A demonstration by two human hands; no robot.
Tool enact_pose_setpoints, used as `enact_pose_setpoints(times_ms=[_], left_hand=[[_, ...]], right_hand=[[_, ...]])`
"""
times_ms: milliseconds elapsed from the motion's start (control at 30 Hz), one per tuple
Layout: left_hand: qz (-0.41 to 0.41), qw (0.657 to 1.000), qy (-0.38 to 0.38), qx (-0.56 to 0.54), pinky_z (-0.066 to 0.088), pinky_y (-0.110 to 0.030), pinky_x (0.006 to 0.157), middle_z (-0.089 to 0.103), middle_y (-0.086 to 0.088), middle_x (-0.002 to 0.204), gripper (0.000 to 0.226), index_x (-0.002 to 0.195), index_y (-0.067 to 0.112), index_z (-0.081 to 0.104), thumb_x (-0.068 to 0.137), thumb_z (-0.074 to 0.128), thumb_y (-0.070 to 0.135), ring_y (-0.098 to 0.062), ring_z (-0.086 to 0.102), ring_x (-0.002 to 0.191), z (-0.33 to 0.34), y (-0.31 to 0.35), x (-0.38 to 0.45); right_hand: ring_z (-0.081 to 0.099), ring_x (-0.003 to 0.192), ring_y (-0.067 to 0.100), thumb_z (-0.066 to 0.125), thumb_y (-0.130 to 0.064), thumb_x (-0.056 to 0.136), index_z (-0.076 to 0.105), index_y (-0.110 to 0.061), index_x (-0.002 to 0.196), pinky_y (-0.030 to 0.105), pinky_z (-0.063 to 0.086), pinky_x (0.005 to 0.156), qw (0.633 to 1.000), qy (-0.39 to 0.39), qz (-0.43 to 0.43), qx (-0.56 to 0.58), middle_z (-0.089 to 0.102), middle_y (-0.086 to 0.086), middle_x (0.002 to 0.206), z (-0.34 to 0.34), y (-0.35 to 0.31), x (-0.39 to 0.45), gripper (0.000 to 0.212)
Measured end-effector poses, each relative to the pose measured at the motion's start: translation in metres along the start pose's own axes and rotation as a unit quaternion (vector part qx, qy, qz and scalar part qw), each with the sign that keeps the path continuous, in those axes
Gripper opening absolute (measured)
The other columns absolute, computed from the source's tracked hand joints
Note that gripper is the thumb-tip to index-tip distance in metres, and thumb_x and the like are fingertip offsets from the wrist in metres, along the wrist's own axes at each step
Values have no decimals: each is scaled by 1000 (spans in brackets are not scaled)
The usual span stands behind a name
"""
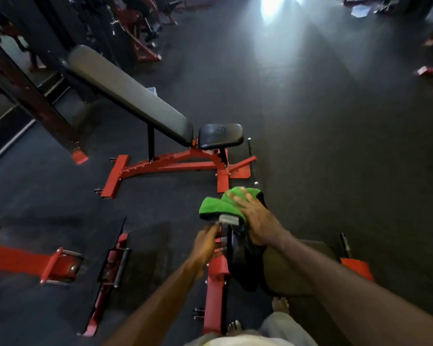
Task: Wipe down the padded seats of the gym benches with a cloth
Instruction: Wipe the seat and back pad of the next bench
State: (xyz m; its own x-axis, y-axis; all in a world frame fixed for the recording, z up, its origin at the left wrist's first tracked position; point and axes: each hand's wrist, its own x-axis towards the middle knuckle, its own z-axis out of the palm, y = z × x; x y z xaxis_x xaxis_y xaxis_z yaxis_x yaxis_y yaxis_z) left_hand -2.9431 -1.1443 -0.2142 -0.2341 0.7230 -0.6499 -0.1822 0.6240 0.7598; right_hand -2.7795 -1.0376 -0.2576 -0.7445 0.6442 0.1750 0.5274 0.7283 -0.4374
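Bare feet (pixel 280 305) and pale trouser legs (pixel 283 325) at bottom edge, on dark rubber floor (pixel 335 146). Two bare forearms reaching forward over near red-framed bench (pixel 216 278).

Right hand (pixel 258 221) flat on bright green cloth (pixel 220 204), fingers (pixel 238 198) straight and spread, pressing down, not curled round it. Cloth draped over far end of near bench's dark padded seat (pixel 243 260), bunched toward left side, small grey patch (pixel 229 219) showing at its near edge.

Left hand (pixel 208 242) just left of the pad, at its edge beside the red frame, fingertips near the grey patch. Motion-blurred; cannot tell whether those fingers grasp anything or just touch.

Brown-grey padded section (pixel 285 270) under right forearm, just right of the dark pad. Red foot bracket (pixel 358 267) further right on floor.

Beyond: second adjustable bench, red steel base (pixel 175 166), long grey backrest pad (pixel 128 96) tilted up toward upper left, small black seat pad (pixel 220 136) at its lower end. Well apart from the cloth, untouched.

Left side: red machine arm with metal fittings (pixel 55 265), black floor plate (pixel 105 258) beside it. Dark red upright post (pixel 33 96) at upper left, red foot on floor. More red-framed gear in background, blurred. Bright light glare (pixel 273 6) on floor at top.
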Motion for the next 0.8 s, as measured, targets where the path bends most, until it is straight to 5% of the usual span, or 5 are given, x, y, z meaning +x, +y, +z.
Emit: enact_pose_setpoints(times_ms=[133, 300, 467, 600, 800], left_hand=[[17, 1000, 9, 7, 52, -17, 51, 67, -6, 94, 21, 102, 19, 61, 109, 45, 29, -16, 62, 74, 1, 3, 1], [25, 999, 34, 0, 51, -25, 61, 70, -7, 90, 25, 109, 13, 63, 110, 42, 26, -18, 64, 70, 5, 14, 4], [100, 980, 59, 160, 55, -38, 81, 73, -12, 105, 13, 95, 24, 65, 101, 57, 32, -23, 66, 91, 30, 15, 17], [195, 929, 92, 301, 48, -44, 100, 59, -11, 127, 39, 116, 16, 60, 86, 61, 39, -28, 58, 120, 52, 21, 18], [392, 805, 88, 436, 35, -47, 117, 52, -10, 146, 50, 126, 20, 65, 81, 64, 40, -31, 44, 139, 86, 32, 30]], right_hand=[[47, 140, 37, 66, -24, 84, 44, -10, 150, 45, 38, 117, 936, 75, 312, 145, 48, 15, 153, 11, -7, 33, 71], [10, 160, 26, 67, -13, 92, 28, -15, 162, 35, 2, 130, 996, 38, 39, 72, 10, -3, 172, 2, 4, -14, 80], [25, 149, 11, 55, -68, 95, 31, -37, 158, 44, 18, 128, 934, 19, 274, 231, 19, -7, 167, 28, 12, 2, 74], [52, 109, 10, 45, -40, 107, 65, -28, 111, 23, 38, 99, 918, 61, 315, 234, 61, -3, 116, 4, -12, -29, 23], [53, 131, 27, 59, -10, 103, 55, -2, 139, 34, 43, 107, 708, 132, 536, 441, 54, 16, 146, 16, 14, -106, 36]])
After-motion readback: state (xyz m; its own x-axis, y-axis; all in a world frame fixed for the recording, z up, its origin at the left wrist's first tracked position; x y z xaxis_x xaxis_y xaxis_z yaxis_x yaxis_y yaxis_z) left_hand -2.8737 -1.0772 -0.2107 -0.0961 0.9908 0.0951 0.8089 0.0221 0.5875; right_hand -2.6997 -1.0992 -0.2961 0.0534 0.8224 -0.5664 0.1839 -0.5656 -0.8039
